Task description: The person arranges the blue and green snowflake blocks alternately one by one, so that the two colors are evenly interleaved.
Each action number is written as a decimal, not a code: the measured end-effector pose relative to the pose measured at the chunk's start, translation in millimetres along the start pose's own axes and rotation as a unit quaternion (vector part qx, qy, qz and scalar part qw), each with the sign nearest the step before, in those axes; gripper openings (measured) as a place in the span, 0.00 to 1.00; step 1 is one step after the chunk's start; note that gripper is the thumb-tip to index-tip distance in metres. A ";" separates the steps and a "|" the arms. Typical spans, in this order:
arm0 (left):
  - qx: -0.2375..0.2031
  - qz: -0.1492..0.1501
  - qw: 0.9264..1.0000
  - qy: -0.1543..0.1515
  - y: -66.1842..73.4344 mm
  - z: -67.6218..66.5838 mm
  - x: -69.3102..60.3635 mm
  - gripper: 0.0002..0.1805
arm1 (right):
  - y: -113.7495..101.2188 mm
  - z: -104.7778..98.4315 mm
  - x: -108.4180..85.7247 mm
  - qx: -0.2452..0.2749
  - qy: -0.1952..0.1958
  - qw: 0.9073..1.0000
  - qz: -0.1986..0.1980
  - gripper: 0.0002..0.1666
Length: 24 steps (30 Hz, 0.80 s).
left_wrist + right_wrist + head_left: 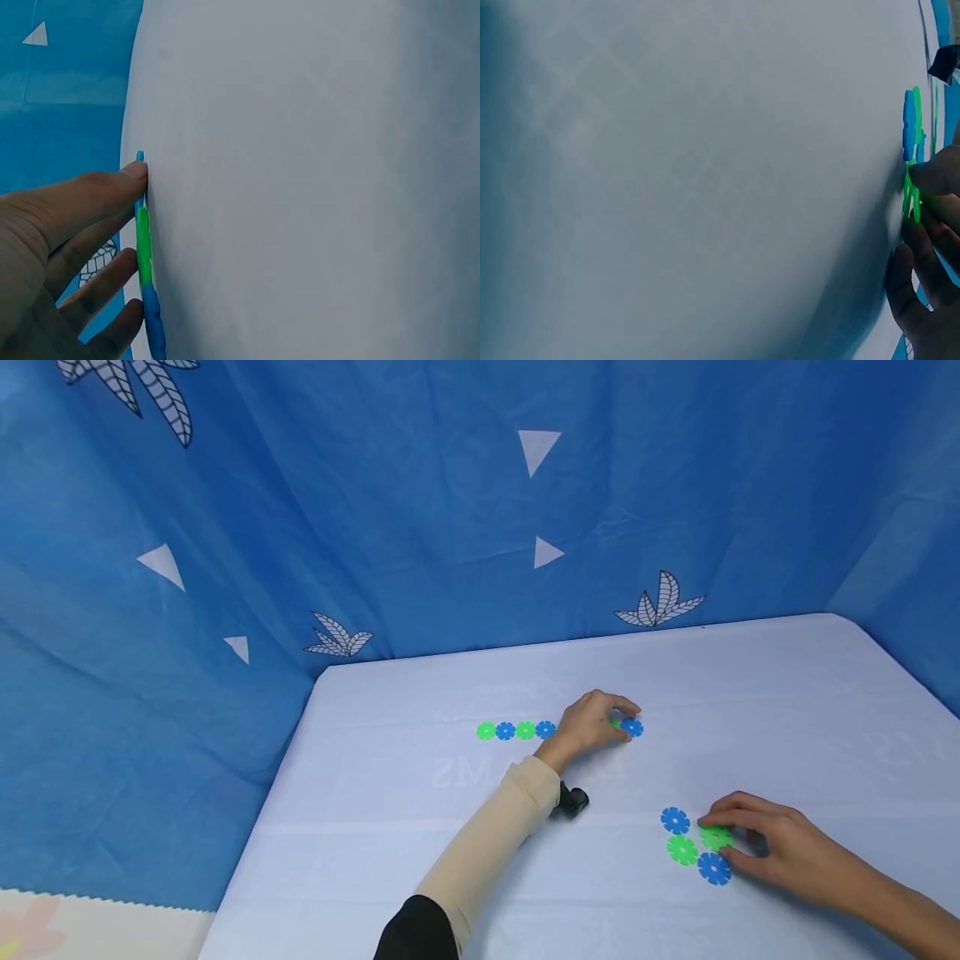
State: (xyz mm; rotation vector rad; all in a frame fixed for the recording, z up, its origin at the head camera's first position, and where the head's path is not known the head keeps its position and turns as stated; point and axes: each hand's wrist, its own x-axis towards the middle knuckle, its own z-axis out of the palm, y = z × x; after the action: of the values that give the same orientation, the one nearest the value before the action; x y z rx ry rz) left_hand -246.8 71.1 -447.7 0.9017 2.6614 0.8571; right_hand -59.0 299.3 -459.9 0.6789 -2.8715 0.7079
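A row of green and blue notched plastic discs runs across the white table, with a green disc (486, 731) at its left end. My left hand (588, 722) reaches over the row and hides its middle. Its thumb and fingers pinch the blue disc (632, 727) at the right end, beside a mostly covered green disc (145, 244). Nearer the front right, my right hand (780, 843) pinches a green disc (715, 837) by its edges. Close by lie a blue disc (675, 820), a green disc (682, 850) and another blue disc (714, 868).
The white-covered table (337, 793) carries all the discs. A blue patterned curtain (450, 527) hangs along its back and sides. Under the left forearm shows a small black object (573, 802), probably part of the wrist gear.
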 end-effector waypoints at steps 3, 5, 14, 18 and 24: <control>0.000 -0.001 1.000 0.002 -0.2 0.2 0.2 0.22 | -0.2 -1.0 1.0 -0.005 -0.017 1.000 0.008 0.25; -0.003 0.000 1.000 0.002 -0.4 0.4 0.4 0.22 | -0.6 -1.4 1.4 -0.007 -0.024 1.000 0.014 0.24; -0.004 0.002 1.000 0.004 -0.8 0.5 -0.2 0.21 | -0.7 -0.1 1.0 0.020 -0.001 0.999 0.031 0.25; -0.008 0.001 1.000 0.005 0.1 -0.3 -0.8 0.21 | -0.4 1.3 2.0 0.022 0.005 0.999 0.038 0.25; -0.013 0.000 1.000 0.002 0.5 -0.6 -0.4 0.21 | -0.6 2.5 6.8 0.042 0.006 0.997 0.060 0.25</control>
State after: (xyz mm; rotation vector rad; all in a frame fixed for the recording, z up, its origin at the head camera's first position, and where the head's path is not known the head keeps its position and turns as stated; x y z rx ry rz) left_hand -246.4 70.9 -446.9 0.8953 2.6471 0.8916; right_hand -64.7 295.0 -460.5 0.5121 -2.9066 0.8494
